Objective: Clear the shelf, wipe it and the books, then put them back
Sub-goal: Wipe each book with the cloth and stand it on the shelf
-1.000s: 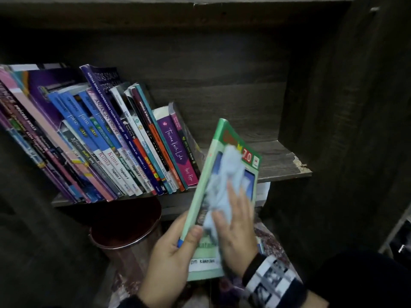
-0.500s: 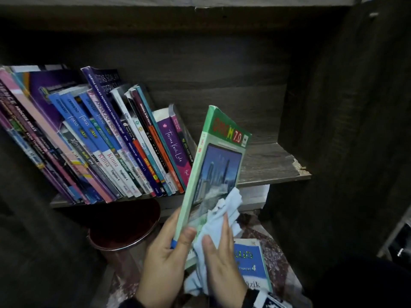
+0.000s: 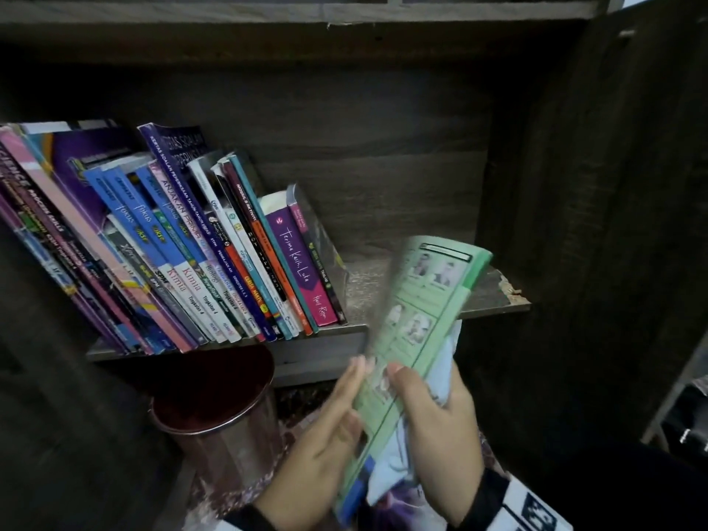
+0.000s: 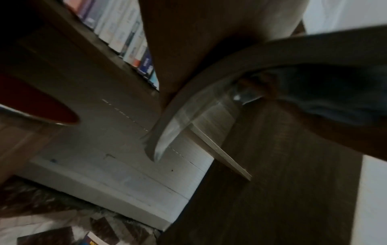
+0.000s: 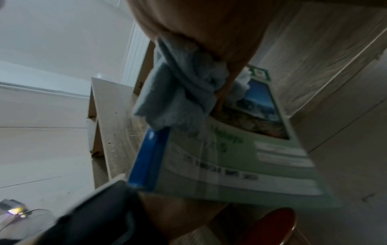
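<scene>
While the right hand (image 3: 440,427) is pinching the green book (image 3: 417,323) and blue cloth (image 3: 440,373) together, left hand (image 3: 325,435) fingers are resting straight on it, mid-wipe I'd guess, with shelving beside the leaning books (image 3: 172,254) coming next.

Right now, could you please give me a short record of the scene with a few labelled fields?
held book: green book, tilted, back cover facing the head camera
right hand: grips the book with the pale blue cloth
left hand: fingers straight along the book's left edge
shelf: row of books leaning on the left, bare on the right
below shelf: dark red bin
</scene>
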Demonstrator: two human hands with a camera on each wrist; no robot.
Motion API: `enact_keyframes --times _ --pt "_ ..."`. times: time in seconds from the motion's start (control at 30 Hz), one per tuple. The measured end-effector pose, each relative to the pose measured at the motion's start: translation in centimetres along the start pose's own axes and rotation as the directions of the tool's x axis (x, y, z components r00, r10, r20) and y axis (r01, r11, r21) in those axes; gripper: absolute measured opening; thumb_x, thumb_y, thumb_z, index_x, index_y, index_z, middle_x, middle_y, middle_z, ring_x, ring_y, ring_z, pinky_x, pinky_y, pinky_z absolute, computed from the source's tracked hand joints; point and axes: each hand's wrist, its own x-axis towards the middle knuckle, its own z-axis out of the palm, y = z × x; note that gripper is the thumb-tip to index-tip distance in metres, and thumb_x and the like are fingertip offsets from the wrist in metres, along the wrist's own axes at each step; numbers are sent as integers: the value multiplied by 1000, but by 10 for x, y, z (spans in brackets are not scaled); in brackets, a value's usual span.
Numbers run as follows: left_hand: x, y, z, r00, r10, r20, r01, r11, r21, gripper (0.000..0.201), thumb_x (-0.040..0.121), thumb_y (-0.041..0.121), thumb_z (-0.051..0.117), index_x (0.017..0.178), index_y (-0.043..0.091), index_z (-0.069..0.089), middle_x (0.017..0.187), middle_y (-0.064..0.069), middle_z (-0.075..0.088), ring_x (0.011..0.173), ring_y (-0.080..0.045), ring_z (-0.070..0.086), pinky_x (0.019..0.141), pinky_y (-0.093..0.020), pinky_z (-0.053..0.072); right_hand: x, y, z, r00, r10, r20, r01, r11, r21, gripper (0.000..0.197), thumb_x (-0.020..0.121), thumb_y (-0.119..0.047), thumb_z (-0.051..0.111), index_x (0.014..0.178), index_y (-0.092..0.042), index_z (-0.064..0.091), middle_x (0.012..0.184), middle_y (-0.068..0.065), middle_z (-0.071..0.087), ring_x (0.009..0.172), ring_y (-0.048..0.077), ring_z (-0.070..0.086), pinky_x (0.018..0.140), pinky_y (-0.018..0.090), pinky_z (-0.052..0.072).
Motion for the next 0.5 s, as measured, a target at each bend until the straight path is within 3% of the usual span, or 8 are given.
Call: enact_keyframes --times 0.07,0.13,0.17,0.23,0.3,0.37,0.43,0.5 --pt "5 -11 -11 987 -117 -110 114 993 -32 77 68 91 32 138 60 26 139 40 37 131 13 35 107 -9 30 -10 -8 1 988 -9 151 7 1000 12 28 87 -4 64 106 -24 65 93 -1 75 87 15 71 71 26 58" --pt "11 -20 -30 959 -221 -177 218 975 -37 80 69 92 27 138 52 39 140 23 48 130 1 44 111 -27 36 -17 -14 2 953 -48 300 32 998 57 37 79 -9 63 110 -29 64 105 3 73 98 20 69 80 30 57" --pt "13 -21 -37 940 -286 -188 268 957 -114 79 73 90 32 136 44 47 139 13 53 130 -8 49 111 -39 37 -17 -17 0 931 -71 357 43 995 87 41 77 -9 62 113 -29 63 109 5 72 102 22 68 83 32 56" --pt "15 -20 -47 894 -367 -258 287 909 -301 69 80 76 48 123 24 63 125 -2 66 118 -21 60 105 -47 41 -12 -20 -8 901 -100 421 65 993 97 45 74 -14 67 117 -24 62 114 10 70 106 27 66 88 39 55" --pt "14 -11 -52 864 -390 -319 256 885 -389 57 78 58 64 99 6 69 99 -16 72 90 -25 70 85 -41 52 1 -23 -18 908 -92 408 68 995 73 42 70 -18 69 111 -27 67 112 10 70 103 29 67 85 41 56" --pt "11 -5 -58 840 -376 -392 191 880 -435 45 70 38 74 90 -1 64 79 -21 70 62 -22 67 60 -31 55 17 -25 -28 940 -89 330 81 996 35 38 73 -8 71 106 -27 69 108 10 72 100 29 68 81 42 57" --pt "6 6 -61 864 -337 -375 109 851 -514 33 71 17 68 98 -2 63 78 -17 71 57 -21 68 50 -29 55 31 -26 -38 969 -86 233 86 996 9 39 81 7 65 108 -20 64 105 9 72 98 28 69 78 40 58" --pt "2 18 -58 906 -319 -280 106 809 -578 38 65 13 74 100 2 66 87 -20 73 65 -26 71 53 -36 58 41 -25 -44 981 -89 174 93 996 -13 38 83 11 58 110 -17 61 102 5 74 94 24 70 74 32 58"
